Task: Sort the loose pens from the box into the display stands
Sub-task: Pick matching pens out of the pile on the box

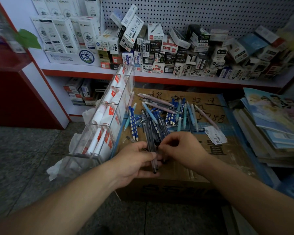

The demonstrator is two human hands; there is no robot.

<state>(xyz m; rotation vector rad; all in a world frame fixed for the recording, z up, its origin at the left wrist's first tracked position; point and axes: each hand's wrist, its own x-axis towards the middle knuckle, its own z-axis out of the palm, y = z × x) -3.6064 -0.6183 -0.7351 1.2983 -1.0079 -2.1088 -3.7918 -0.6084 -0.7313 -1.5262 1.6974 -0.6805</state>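
Item: loose pens, mixed lot, laid in a scattered heap on the closed top of a cardboard box that stands on a grey tiled floor. Within the heap are counted blue pens with white dots at the left edge, pale pink pens at the far side, and light blue and teal pens toward the right. A white paper label is stuck to the box top just right of the heap. A bundle of dark pens is held over the near edge of the box top, its tips pointed toward the wearer. The left hand is wrapped round this bundle, thumb across the barrels and fingers curled beneath. The right hand is curled, with its fingertips brought onto the same bundle from the right in a pinch; which single pen is pinched cannot be made out. A clear acrylic display stand, divided into compartments and lined with white and red card, is leaned against the left side of the box. Behind, a shelf is stacked with small pen cartons below a white pegboard. A stack of books is placed at the right.
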